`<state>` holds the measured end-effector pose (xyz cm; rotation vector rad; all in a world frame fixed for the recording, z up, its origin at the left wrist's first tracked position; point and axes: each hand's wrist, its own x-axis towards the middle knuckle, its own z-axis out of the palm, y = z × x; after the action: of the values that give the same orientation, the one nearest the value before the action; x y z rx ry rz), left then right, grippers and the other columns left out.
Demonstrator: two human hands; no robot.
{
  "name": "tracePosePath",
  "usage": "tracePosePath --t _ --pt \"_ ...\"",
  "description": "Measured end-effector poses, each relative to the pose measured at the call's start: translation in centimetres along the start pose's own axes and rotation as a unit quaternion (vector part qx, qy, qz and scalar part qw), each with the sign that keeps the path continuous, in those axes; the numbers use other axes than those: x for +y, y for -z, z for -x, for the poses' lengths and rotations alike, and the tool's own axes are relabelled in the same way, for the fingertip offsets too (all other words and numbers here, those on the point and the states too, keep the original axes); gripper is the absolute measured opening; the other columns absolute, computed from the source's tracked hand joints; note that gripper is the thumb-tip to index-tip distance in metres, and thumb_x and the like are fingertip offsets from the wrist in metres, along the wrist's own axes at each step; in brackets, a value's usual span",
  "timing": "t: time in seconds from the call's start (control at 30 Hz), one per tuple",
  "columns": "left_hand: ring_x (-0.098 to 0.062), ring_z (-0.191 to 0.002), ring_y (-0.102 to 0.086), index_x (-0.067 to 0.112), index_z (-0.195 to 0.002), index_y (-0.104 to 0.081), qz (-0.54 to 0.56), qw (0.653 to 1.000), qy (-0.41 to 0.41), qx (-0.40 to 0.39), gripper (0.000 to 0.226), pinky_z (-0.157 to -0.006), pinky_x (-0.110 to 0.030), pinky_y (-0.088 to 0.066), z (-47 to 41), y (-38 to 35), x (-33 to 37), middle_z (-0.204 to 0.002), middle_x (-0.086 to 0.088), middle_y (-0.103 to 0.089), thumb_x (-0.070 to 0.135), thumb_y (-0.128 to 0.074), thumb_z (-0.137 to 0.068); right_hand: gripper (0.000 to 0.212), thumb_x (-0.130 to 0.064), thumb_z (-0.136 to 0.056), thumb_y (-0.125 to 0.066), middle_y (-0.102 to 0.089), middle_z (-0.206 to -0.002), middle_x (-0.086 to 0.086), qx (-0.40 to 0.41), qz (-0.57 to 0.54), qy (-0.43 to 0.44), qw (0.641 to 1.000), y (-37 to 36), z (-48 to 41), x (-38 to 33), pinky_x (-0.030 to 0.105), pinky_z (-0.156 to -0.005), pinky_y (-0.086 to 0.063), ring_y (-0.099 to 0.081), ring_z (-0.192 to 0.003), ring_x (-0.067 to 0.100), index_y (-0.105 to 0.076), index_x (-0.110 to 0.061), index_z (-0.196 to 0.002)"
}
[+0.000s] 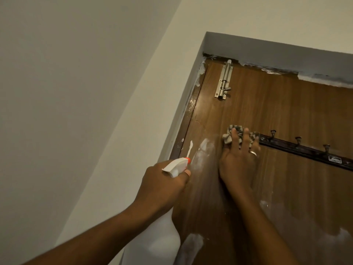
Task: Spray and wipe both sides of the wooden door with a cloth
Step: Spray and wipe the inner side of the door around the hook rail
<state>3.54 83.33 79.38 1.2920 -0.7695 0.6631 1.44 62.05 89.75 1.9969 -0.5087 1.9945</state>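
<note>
The left forearm (pixel 91 232) comes in from the bottom left corner, nearest the camera, and its hand (pixel 162 182) is wrapped round the neck of a white spray bottle (pixel 162 236), forefinger curled on the trigger. The bottle's white head (pixel 174 166) with its orange nozzle (pixel 188 160) points up along the door's left edge. The bottle's pale body hangs below the hand, just in front of the door's lower left part. The right hand (pixel 237 159) lies flat against the door (pixel 267 111), fingers spread and pressing a checked cloth (pixel 232 133) to the wood; the cloth bunches out past the fingertips. A ring (pixel 253 153) sits on one finger. The cloth touches the left end of a dark hook rail (pixel 305 151), which runs towards the door's right edge and carries small hooks. Near the door's top left corner a metal bolt (pixel 223 81) is fixed upright, its tip reaching the frame (pixel 267 52). White streaks and smears mark the wood between the two hands and along the lower part of the door. Pale walls (pixel 76 92) fill the left side.
</note>
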Motion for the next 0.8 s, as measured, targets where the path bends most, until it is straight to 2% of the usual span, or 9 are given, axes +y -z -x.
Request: tracePosePath --t 0.17,0.3,0.37,0.43,0.53,0.6,0.67,0.73,0.8 --pt "-0.012 -0.084 -0.059 0.018 -0.116 -0.063 0.015 1.0 -0.009 0.01 0.038 -0.067 -0.01 -0.042 -0.4 0.2 0.4 -0.104 0.002 -0.066 0.039 -0.064 -0.085 0.062 -0.038 -0.098 -0.055 -0.022 -0.164 0.011 -0.003 -0.012 0.144 0.99 -3.1 0.9 -6.6 0.056 -0.12 -0.016 -0.014 -0.15 0.04 -0.032 -0.028 -0.155" --pt "-0.011 -0.088 -0.057 0.017 -0.124 -0.058 0.018 1.0 -0.005 0.006 0.043 -0.079 -0.019 -0.048 0.2 0.5 0.5 -0.107 0.002 -0.062 0.037 -0.064 -0.086 0.057 -0.048 -0.098 -0.041 -0.028 -0.161 0.011 -0.017 -0.01 0.258 0.966 -2.7 6.1 -4.9 0.059 -0.117 -0.024 -0.02 -0.149 0.039 -0.043 -0.026 -0.15" --pt "-0.011 -0.083 -0.057 0.016 -0.12 -0.06 0.014 1.0 -0.009 -0.002 0.039 -0.073 -0.015 -0.047 0.4 0.7 0.2 -0.101 0.004 -0.061 0.037 -0.063 -0.087 0.054 -0.044 -0.1 -0.036 -0.031 -0.16 0.011 -0.018 0.001 0.249 0.968 -1.7 6.6 -3.0 0.059 -0.114 -0.029 -0.022 -0.147 0.037 -0.045 -0.025 -0.149" --pt "-0.012 -0.084 -0.059 0.016 -0.115 -0.06 0.01 1.0 -0.006 -0.008 0.036 -0.072 -0.014 -0.047 0.7 0.8 -0.2 -0.102 0.002 -0.064 0.038 -0.063 -0.086 0.054 -0.043 -0.1 -0.033 -0.026 -0.162 0.009 -0.035 0.008 0.18 0.983 -1.4 5.4 -2.5 0.059 -0.115 -0.029 -0.018 -0.148 0.037 -0.038 -0.028 -0.152" --pt "-0.014 -0.088 -0.061 0.016 -0.115 -0.062 0.007 1.0 0.008 -0.006 0.038 -0.074 -0.015 -0.047 1.1 0.7 -0.7 -0.106 -0.002 -0.067 0.039 -0.064 -0.086 0.06 -0.036 -0.098 -0.052 -0.023 -0.163 0.008 -0.031 -0.03 0.077 0.996 -2.2 2.7 -5.9 0.06 -0.113 -0.032 -0.02 -0.148 0.04 -0.032 -0.032 -0.154" --pt "-0.015 -0.089 -0.064 0.015 -0.115 -0.064 0.019 1.0 0.013 -0.009 0.039 -0.072 -0.014 -0.047 1.4 0.5 -1.1 -0.104 -0.002 -0.069 0.039 -0.065 -0.084 0.066 -0.033 -0.094 -0.062 -0.026 -0.163 0.008 -0.021 -0.047 0.098 0.994 -2.8 2.6 -8.2 0.059 -0.116 -0.028 -0.022 -0.148 0.041 -0.034 -0.032 -0.154" --pt "-0.018 -0.09 -0.066 0.016 -0.117 -0.065 0.034 0.999 0.025 -0.015 0.041 -0.072 -0.018 -0.051 1.8 0.3 -1.3 -0.102 -0.004 -0.071 0.039 -0.067 -0.083 0.069 -0.023 -0.09 -0.069 -0.027 -0.162 0.007 -0.026 -0.083 0.186 0.979 -3.3 4.3 -8.3 0.059 -0.118 -0.025 -0.02 -0.149 0.038 -0.039 -0.03 -0.152" --pt "-0.02 -0.09 -0.067 0.017 -0.12 -0.064 0.041 0.998 0.04 -0.013 0.043 -0.073 -0.023 -0.054 2.2 0.2 -1.4 -0.102 -0.005 -0.071 0.038 -0.068 -0.083 0.055 -0.025 -0.097 -0.059 -0.028 -0.162 0.007 -0.06 -0.119 0.258 0.957 -3.2 7.7 -6.4 0.057 -0.12 -0.021 -0.017 -0.151 0.033 -0.043 -0.029 -0.149" --pt "-0.021 -0.089 -0.067 0.016 -0.121 -0.063 0.035 0.998 0.044 -0.011 0.043 -0.073 -0.025 -0.054 2.6 0.2 -1.4 -0.104 -0.006 -0.07 0.036 -0.068 -0.083 0.047 -0.044 -0.106 -0.028 -0.028 -0.162 0.007 -0.078 -0.068 0.293 0.95 -2.4 11.3 -4.2 0.059 -0.12 -0.019 -0.015 -0.152 0.034 -0.042 -0.029 -0.148"
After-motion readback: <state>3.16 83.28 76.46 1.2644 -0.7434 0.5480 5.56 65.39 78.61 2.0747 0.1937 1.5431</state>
